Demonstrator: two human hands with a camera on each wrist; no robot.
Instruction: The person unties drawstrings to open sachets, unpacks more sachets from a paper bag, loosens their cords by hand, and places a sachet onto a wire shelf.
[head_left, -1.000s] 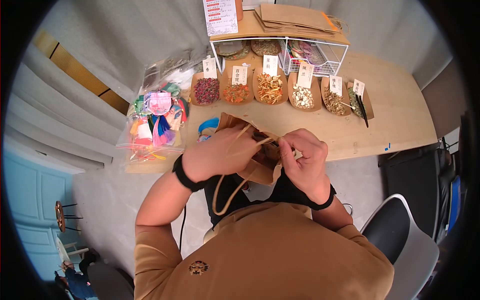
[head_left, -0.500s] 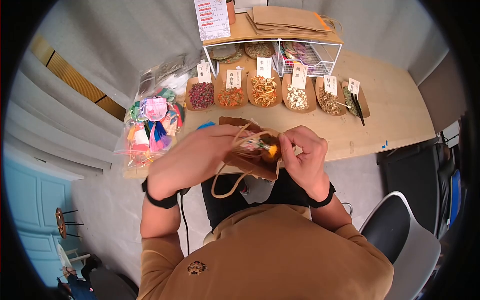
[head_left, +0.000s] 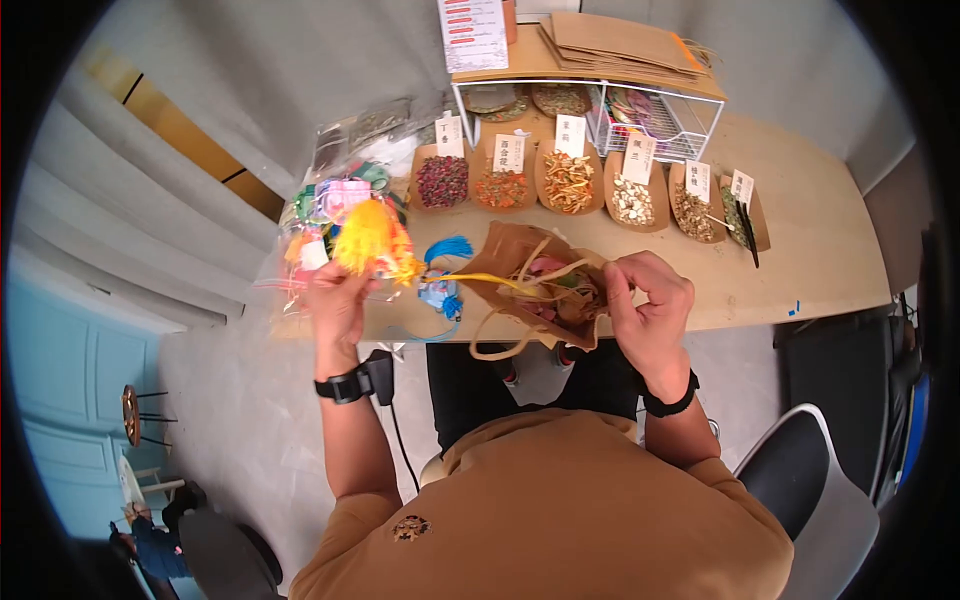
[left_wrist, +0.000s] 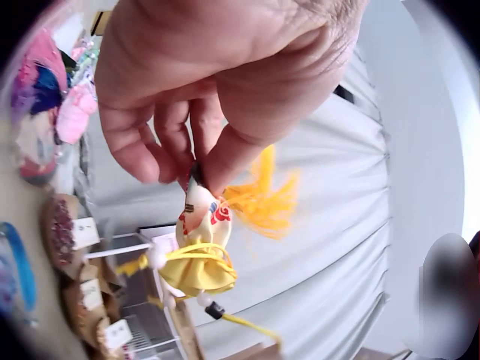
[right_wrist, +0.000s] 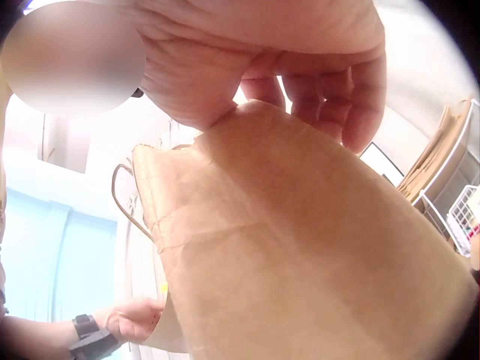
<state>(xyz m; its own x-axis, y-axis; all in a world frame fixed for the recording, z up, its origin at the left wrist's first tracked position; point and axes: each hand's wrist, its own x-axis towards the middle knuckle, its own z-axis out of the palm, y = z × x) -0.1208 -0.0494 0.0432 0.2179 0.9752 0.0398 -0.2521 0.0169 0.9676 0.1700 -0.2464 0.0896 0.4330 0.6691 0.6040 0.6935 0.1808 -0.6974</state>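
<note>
Head: left hand (head_left: 338, 300) holds a tasselled pouch (left_wrist: 199, 271) left of the paper bag (head_left: 497, 250) | Left wrist: fingers (left_wrist: 136, 159) pinch its tip, likely leaving the cord (left_wrist: 251, 325) free | Right wrist: right hand (right_wrist: 289, 37) grips the bag's rim, apparently to spread it.

The left hand (left_wrist: 225, 82) pinches a small drawstring pouch (left_wrist: 201, 251) — white with red markings, yellow where it gathers — beside an orange-yellow tassel (left_wrist: 266, 201). Leftward in the view sit labelled trays (left_wrist: 66, 203); a grey curtain (left_wrist: 322, 240) fills the background.
</note>
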